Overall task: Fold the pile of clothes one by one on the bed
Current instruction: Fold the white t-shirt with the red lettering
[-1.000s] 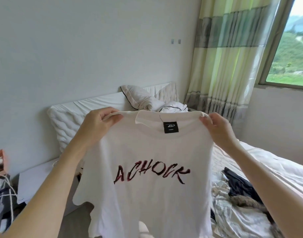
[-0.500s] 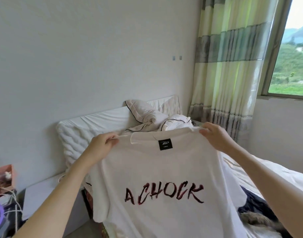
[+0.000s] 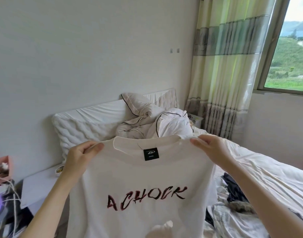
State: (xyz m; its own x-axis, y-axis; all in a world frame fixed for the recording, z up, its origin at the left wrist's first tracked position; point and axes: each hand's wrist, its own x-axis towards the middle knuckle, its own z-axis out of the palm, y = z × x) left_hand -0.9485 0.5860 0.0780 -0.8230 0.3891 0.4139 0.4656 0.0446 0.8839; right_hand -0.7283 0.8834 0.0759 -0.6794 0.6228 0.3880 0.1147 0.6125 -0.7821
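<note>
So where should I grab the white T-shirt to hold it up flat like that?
Pinch the T-shirt at its two shoulder corners, beside the collar, coming from the sides, as the left hand and right hand do. It hangs straight from there.

T-shirt (image 3: 138, 182) hem cut off; hides pt of bed (image 3: 267, 169).

Soft daylight from the window (image 3: 291, 54) at right; wide-angle bending at edges.
</note>
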